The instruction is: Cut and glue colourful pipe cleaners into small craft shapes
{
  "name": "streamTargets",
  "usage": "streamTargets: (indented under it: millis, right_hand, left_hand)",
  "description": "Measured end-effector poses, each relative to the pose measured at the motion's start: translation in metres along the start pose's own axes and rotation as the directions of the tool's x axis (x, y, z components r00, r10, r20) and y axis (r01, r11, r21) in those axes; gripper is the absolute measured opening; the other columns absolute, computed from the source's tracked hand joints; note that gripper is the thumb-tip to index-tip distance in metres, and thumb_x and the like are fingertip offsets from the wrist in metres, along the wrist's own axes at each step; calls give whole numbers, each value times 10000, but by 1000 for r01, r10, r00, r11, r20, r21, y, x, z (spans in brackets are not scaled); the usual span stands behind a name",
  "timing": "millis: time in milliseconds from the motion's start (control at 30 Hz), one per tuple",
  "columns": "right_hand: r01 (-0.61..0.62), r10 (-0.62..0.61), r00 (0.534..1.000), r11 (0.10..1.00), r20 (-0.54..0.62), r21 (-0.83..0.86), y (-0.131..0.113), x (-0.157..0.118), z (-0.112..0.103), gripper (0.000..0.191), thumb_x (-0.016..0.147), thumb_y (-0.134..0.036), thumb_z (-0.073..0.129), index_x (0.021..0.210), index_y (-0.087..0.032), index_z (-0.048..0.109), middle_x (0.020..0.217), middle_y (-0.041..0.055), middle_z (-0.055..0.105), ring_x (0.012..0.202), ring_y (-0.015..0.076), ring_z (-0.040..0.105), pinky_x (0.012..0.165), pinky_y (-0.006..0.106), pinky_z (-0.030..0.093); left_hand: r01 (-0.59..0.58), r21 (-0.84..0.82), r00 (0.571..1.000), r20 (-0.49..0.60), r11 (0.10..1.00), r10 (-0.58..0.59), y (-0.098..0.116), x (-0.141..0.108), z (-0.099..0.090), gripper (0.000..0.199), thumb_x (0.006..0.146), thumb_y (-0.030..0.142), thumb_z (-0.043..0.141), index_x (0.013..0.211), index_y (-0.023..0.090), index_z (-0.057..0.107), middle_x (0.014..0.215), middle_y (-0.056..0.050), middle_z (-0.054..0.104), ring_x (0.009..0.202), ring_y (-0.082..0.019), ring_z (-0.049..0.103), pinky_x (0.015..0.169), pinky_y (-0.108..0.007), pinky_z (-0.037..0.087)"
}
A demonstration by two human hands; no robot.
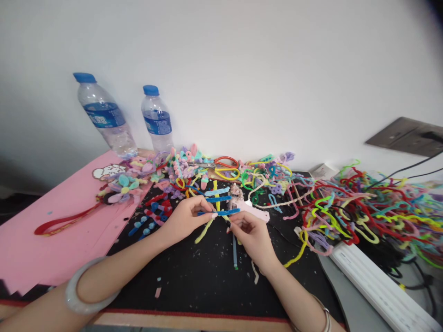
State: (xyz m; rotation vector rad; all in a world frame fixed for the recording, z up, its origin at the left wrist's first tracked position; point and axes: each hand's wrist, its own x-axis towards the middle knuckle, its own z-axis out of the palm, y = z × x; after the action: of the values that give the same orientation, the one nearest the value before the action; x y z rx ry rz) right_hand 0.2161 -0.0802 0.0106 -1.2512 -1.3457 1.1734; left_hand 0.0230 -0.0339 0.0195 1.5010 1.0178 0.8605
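My left hand (192,216) pinches a short blue pipe cleaner (228,212) between thumb and fingertips. It lies across a yellow pipe cleaner (215,188) that runs lengthwise away from me. Close by on the right, my right hand (252,234) has its fingers closed in a pinch, apparently on the lower end of the yellow pipe cleaner. Just beyond my hands are another blue pipe cleaner (221,199) and a light blue one (217,191). A pale yellow-green piece (204,231) hangs below my left fingertips.
Scissors with red and yellow handles (226,168) lie behind among fuzzy pieces. Tangled pipe cleaners (346,203) fill the right, near a white power strip (380,286). Two bottles (107,117) (157,122) stand by the wall. Pink paper (62,230) covers the left; a black mat (194,286) lies below.
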Motion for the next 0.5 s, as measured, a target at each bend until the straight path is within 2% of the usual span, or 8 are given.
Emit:
streamTargets:
  millis: [167, 300, 500]
  right_hand:
    - [-11, 11, 1000, 999, 4, -42, -1, 0, 0, 91, 757, -261, 643, 777, -173, 634, 633, 9, 646, 569, 141, 582, 561, 267, 448]
    - [-52, 52, 998, 999, 27, -12, -4, 1, 0, 120, 736, -289, 654, 779, -178, 642, 666, 12, 655, 602, 147, 595, 586, 275, 465]
    - [-157, 154, 986, 986, 68, 55, -11, 1, -2, 203, 704, -305, 676, 855, -175, 639, 670, -10, 636, 551, 112, 559, 515, 230, 420]
  left_hand:
    - [-9, 22, 1000, 1, 1000, 9, 2, 0, 0, 152, 733, 260, 654, 708, 166, 537, 824, -33, 645, 785, -171, 627, 734, -300, 506]
    - [-19, 26, 1000, 16, 999, 18, 1, 1, -1, 156, 732, 256, 660, 710, 164, 535, 831, -35, 645, 781, -168, 628, 725, -293, 504]
    - [-53, 6, 990, 130, 999, 52, -5, -1, -1, 124, 751, 231, 652, 732, 158, 554, 844, -37, 646, 798, -165, 627, 737, -290, 501]
